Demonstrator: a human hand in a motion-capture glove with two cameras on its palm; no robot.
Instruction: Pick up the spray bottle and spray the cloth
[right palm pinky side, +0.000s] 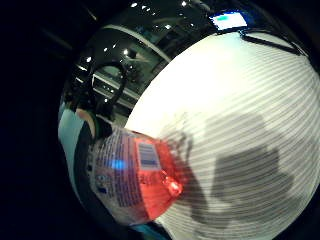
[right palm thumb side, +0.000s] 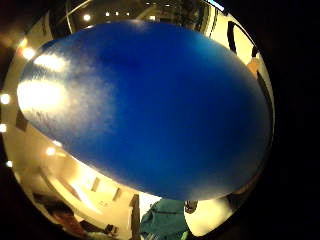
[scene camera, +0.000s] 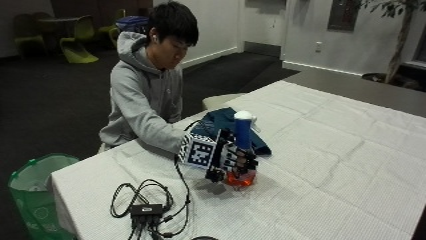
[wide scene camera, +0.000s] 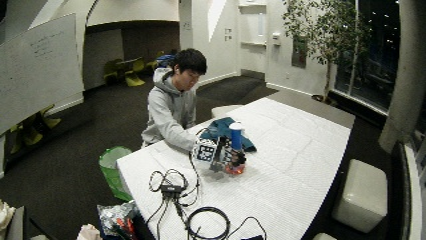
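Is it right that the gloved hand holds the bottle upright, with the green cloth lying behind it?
Not quite: the cloth is dark blue, not green, as the outside view shows. The gloved hand does hold the bottle upright in front of it.

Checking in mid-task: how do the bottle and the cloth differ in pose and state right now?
The bottle stands upright with the hand gripping it near its orange base; the cloth lies crumpled and untouched behind it. The bottle is tall and narrow, blue above an orange bottom; the cloth is low, spread out and dark teal. Both are on the white table.
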